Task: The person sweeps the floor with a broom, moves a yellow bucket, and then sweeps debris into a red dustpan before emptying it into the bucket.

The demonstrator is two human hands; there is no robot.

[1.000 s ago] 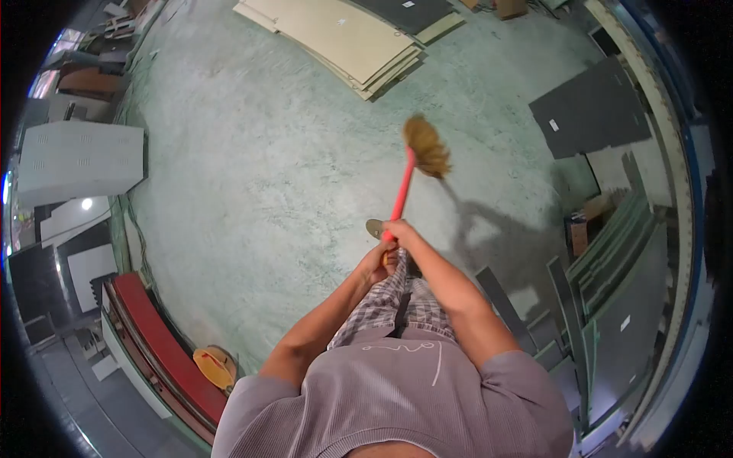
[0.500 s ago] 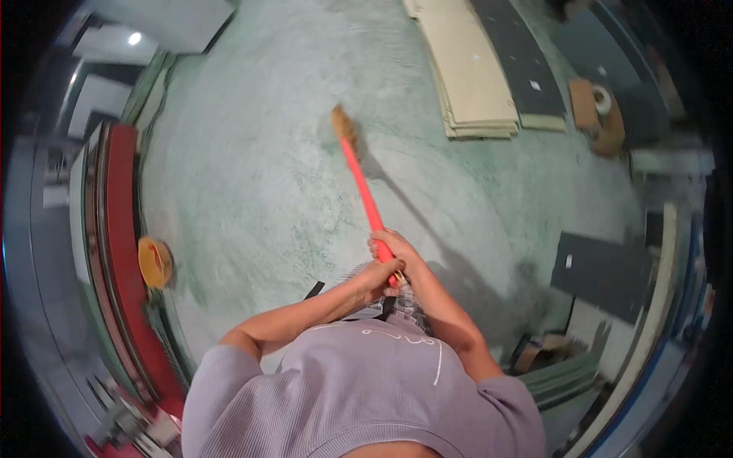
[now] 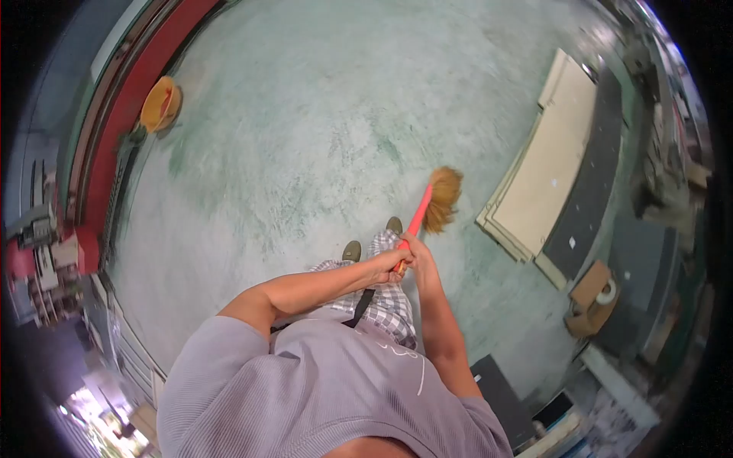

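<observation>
A broom (image 3: 417, 216) with a red handle and tan bristles slants up and to the right from my hands. Its bristle head (image 3: 443, 200) rests on or close to the floor, right of my feet. My left hand (image 3: 388, 266) is wrapped round the top end of the handle. Just beyond it, my right hand (image 3: 414, 249) grips the handle too, the two hands close together. Which hand is which is told by the arms, left arm at left and right arm at right.
Stacked cream panels (image 3: 546, 168) and a dark panel (image 3: 595, 175) lie on the floor at right. Near them is an open cardboard box (image 3: 586, 305) with a white roll. A yellow bucket (image 3: 159, 105) stands by the red rail (image 3: 126, 99) at upper left.
The view has turned, shifting the bucket upward and the panels down and right. The broom head has swung rightward and nearer my feet, which now show.
</observation>
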